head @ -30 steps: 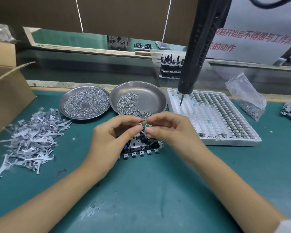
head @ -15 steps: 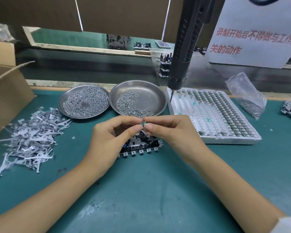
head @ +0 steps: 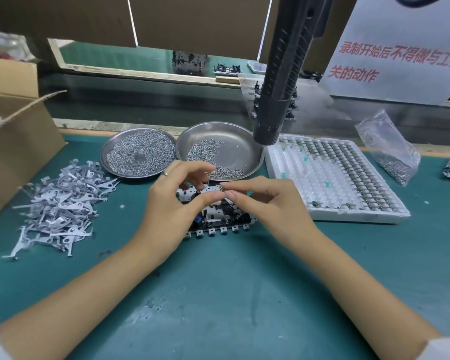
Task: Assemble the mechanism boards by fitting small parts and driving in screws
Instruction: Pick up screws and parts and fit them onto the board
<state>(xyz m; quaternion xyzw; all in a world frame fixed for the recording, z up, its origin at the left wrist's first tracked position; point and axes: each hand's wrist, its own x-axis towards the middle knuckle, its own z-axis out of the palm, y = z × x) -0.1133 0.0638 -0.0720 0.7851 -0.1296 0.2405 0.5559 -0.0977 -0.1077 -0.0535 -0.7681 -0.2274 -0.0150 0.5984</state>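
Note:
A black-and-metal mechanism board (head: 218, 219) lies on the green mat, partly hidden under both hands. My right hand (head: 268, 203) pinches a small metal part (head: 222, 188) between thumb and forefinger, just above the board. My left hand (head: 172, 203) hovers beside it with curled fingers, its thumb tip touching my right thumb; whether it grips the part I cannot tell. A black electric screwdriver (head: 283, 74) hangs above the right dish.
Two steel dishes of screws (head: 138, 154) (head: 234, 146) sit behind the board. A pile of grey metal levers (head: 60, 203) lies left, a cardboard box (head: 13, 141) far left. A white tray of small parts (head: 333, 183) and a plastic bag (head: 390, 152) stand right.
My left fingers have spread and lifted away from the part, while my right hand keeps pinching it. The hanging screwdriver has swung left across the view.

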